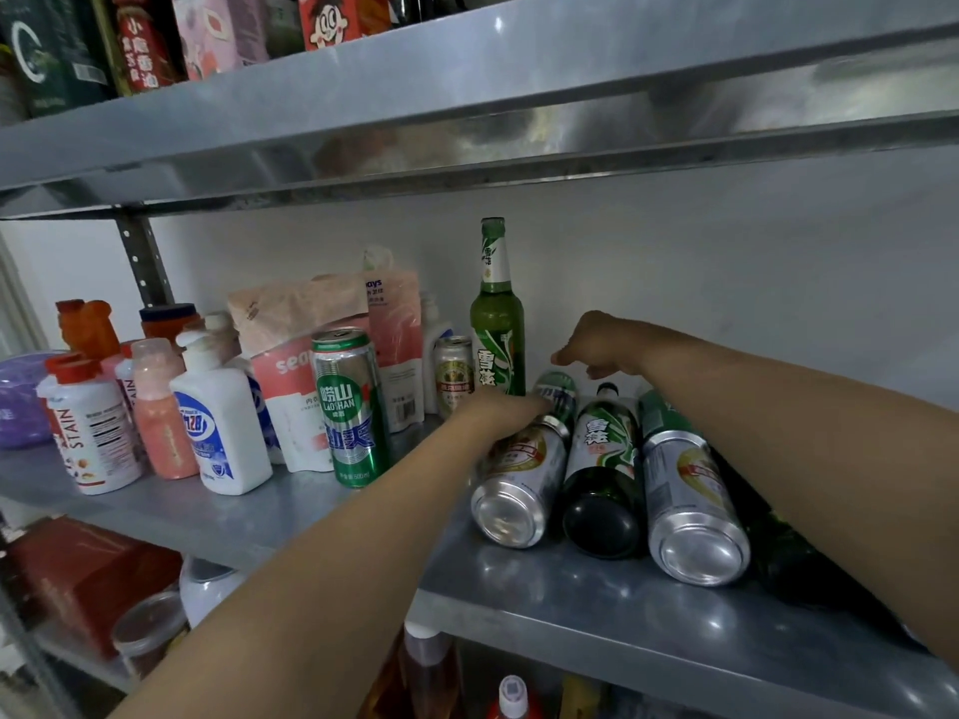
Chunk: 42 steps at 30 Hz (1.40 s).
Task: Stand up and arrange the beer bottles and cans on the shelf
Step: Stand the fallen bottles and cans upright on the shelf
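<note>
Beer bottles and cans sit on the grey sheet-metal middle shelf (597,609), some already upright and several still lying down. The largest upright piece is the tall green glass beer bottle with a white-and-green label (496,324) at the back wall; in front and to its left stand the tall green-and-silver Laoshan can (350,407) and, further back, a small gold-and-red can (453,376). To the right a row lies on its side with bases toward me: a silver can with a red-and-gold label (519,485), a dark green glass bottle (602,485), a second silver can (690,505), and another dark bottle (789,557) mostly hidden under my right forearm. A green-topped can (558,391) lies behind the row. My left hand (506,412) is on the far end of the leftmost lying can and beside that green-topped one; I cannot tell whether the fingers have closed on either. My right hand (597,345) hovers loosely curled above the back of the row, holding nothing that I can see. I judge the step to be raising one lying can. To do it well I would grip the body fully, pivot it on its base and keep it off the standing bottle, since the neighbours could roll. Left of the beer stand detergent bottles (218,422) and a pink-and-white refill pouch (296,376), not part of the job; their contents are not visible.
</note>
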Each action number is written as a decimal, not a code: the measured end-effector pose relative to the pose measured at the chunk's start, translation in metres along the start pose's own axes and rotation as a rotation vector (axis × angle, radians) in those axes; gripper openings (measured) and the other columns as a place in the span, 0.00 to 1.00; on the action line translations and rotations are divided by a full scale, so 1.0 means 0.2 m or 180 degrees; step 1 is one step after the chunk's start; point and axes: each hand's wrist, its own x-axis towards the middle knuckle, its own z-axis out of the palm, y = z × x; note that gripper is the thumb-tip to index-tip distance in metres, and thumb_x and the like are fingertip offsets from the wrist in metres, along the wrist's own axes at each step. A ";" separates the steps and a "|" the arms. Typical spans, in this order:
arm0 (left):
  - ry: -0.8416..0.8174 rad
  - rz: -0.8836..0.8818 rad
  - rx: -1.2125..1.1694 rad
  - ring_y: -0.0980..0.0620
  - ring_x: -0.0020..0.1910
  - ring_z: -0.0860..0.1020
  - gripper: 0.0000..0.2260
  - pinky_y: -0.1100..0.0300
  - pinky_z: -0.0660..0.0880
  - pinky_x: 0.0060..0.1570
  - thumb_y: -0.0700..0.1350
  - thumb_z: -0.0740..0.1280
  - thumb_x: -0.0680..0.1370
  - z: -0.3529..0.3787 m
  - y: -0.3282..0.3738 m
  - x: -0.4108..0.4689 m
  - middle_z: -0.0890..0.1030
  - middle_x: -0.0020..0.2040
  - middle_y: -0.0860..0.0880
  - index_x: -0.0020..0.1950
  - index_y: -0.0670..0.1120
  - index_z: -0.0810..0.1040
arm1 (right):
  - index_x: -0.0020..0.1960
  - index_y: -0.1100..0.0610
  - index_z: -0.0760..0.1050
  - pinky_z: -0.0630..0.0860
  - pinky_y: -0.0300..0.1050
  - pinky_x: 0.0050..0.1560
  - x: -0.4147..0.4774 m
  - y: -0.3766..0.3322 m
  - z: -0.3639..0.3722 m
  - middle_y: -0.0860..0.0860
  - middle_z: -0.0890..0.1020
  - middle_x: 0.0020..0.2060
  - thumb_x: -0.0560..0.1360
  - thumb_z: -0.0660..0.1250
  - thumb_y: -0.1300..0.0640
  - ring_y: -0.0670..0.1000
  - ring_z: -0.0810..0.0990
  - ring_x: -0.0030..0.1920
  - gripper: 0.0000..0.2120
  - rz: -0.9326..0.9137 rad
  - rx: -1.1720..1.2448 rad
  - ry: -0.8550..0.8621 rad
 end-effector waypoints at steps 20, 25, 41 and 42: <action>-0.0465 -0.0004 -0.0639 0.50 0.43 0.81 0.34 0.61 0.76 0.36 0.55 0.80 0.63 0.01 0.00 0.03 0.80 0.46 0.47 0.64 0.42 0.74 | 0.66 0.68 0.69 0.75 0.51 0.61 0.18 -0.05 0.12 0.63 0.76 0.60 0.80 0.64 0.52 0.58 0.78 0.55 0.22 0.0501 -0.0400 -0.0402; -0.0471 0.0122 -0.0719 0.44 0.51 0.82 0.34 0.50 0.79 0.55 0.50 0.81 0.64 0.01 0.01 0.00 0.82 0.55 0.43 0.65 0.40 0.74 | 0.62 0.66 0.69 0.76 0.61 0.59 0.11 -0.10 0.03 0.65 0.75 0.59 0.78 0.67 0.53 0.64 0.77 0.59 0.21 0.0599 0.0167 -0.0437; -0.0107 0.0465 -0.0639 0.50 0.45 0.80 0.24 0.57 0.79 0.52 0.50 0.79 0.63 0.03 -0.04 -0.10 0.82 0.49 0.48 0.57 0.47 0.80 | 0.51 0.59 0.67 0.78 0.47 0.28 -0.19 -0.19 0.04 0.57 0.74 0.45 0.62 0.78 0.63 0.56 0.78 0.43 0.25 -0.0218 0.1274 0.0511; -0.0097 0.0503 -0.0677 0.50 0.45 0.80 0.24 0.57 0.78 0.51 0.49 0.78 0.65 0.03 -0.04 -0.10 0.82 0.50 0.48 0.59 0.46 0.79 | 0.54 0.59 0.66 0.77 0.47 0.31 -0.20 -0.19 0.05 0.55 0.73 0.45 0.63 0.78 0.63 0.56 0.77 0.46 0.27 -0.0274 0.1207 0.0579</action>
